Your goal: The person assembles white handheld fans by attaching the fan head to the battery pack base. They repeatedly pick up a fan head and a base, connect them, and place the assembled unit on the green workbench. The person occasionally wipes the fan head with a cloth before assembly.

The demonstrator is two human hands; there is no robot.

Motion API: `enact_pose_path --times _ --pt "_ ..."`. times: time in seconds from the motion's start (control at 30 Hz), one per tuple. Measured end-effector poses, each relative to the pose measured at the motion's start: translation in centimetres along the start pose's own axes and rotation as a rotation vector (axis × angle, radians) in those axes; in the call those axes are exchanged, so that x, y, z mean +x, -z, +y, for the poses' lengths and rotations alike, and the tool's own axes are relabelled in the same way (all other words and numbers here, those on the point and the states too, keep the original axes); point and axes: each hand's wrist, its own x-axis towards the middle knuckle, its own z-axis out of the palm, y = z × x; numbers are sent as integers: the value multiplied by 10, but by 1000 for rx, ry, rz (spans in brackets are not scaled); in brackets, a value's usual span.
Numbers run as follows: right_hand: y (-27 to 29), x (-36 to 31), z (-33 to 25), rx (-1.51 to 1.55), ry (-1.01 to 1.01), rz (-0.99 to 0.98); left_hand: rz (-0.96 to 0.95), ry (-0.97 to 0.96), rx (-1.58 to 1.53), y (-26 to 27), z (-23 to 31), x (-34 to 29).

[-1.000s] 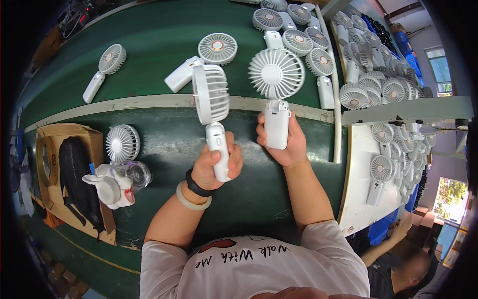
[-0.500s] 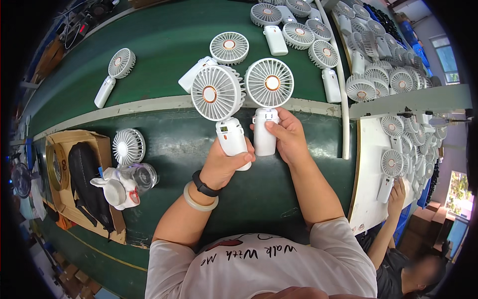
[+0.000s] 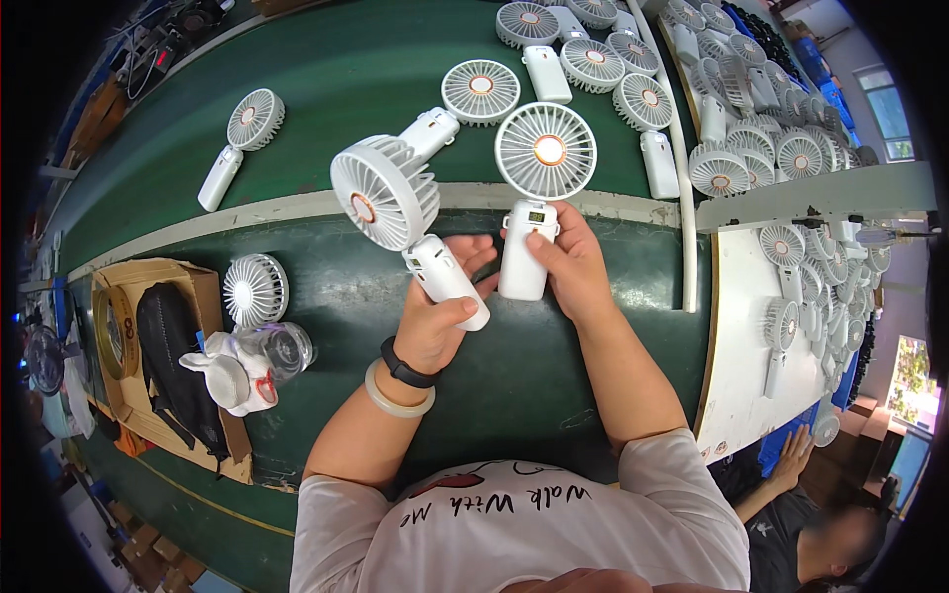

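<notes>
Two white handheld fans are up in front of me, one in each hand. My left hand [image 3: 432, 321] grips the handle of the left fan [image 3: 381, 193], thumb across it and some fingers spread behind; its head tilts to the left. Around the handle of the right fan [image 3: 546, 150] my right hand [image 3: 571, 265] is closed, the thumb on its front below a small lit display. That fan stands upright, grille toward me. Just behind them another white fan [image 3: 480, 91] lies on the green belt, its handle pointing down-left.
A lone fan [image 3: 255, 120] lies on the belt [image 3: 326, 119] at left. More fans [image 3: 593, 64] cluster at the far right. Left on the bench are a cardboard box [image 3: 204, 287], a fan head [image 3: 255, 290] and a clear jar [image 3: 289, 351]. A co-worker's hand [image 3: 793, 458] is at right.
The left fan has turned and tilted leftward in my left hand, whose fingers have loosened. The right fan's display has lit up. The co-worker's hand has left a fan at right and moved down.
</notes>
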Motion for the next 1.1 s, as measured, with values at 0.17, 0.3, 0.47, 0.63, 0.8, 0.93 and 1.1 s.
enact_pose_path --times 0.17,0.3,0.47,0.63,0.8,0.93,1.1 --pt "-2 -6 1 -620 478 -292 -209 132 -45 -5 9 3" --pt "-2 -3 -2 -488 472 -389 -293 191 -209 0 9 -1" --pt "-3 -5 0 -348 382 -372 -255 161 -128 -4 7 -2" --pt "-3 -13 4 -332 460 -67 -218 133 -143 -5 8 -2" --pt "-13 -18 -8 -640 637 -307 -180 78 -168 -3 5 3" --pt "-18 -19 -5 -768 754 -333 -89 97 -66 -8 6 -2" --pt "-21 -22 -3 -771 695 -279 -54 52 7 -5 2 -3"
